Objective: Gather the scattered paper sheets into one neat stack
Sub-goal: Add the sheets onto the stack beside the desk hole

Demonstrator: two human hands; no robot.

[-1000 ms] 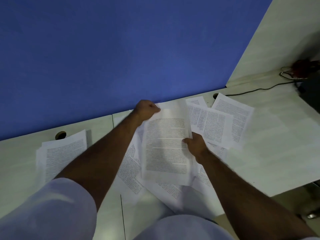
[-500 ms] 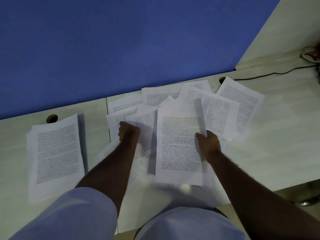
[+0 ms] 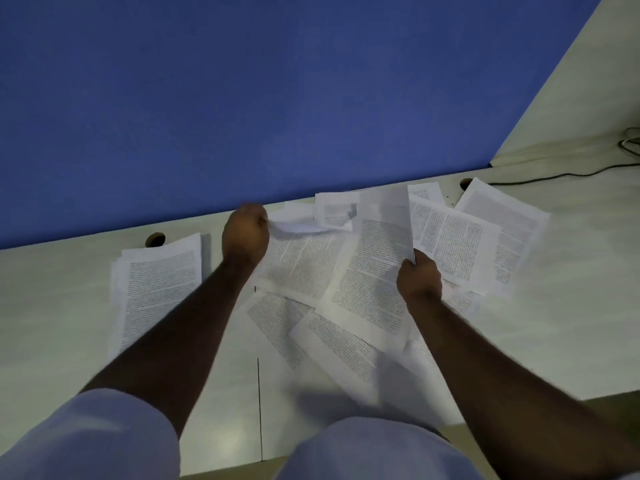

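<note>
Head view looks down on a pale table point(image 3: 571, 306) set against a blue wall point(image 3: 277, 98). Printed paper sheets point(image 3: 457, 244) lie fanned and overlapping across the middle and right of the table. A tidier stack point(image 3: 156, 289) sits apart on the left, just beside a round cable hole point(image 3: 155, 239). The left hand point(image 3: 245, 235) has its grip curled tight on the top edge of a sheet point(image 3: 298, 268), whose corner lifts and crumples at the fingers. The right hand point(image 3: 419, 277) pinches the right edge of a long page point(image 3: 377, 265) that lies over the others. 2 pale sleeves point(image 3: 104, 441) fill the lower edge. A black cable point(image 3: 554, 175) runs along the far right.
</note>
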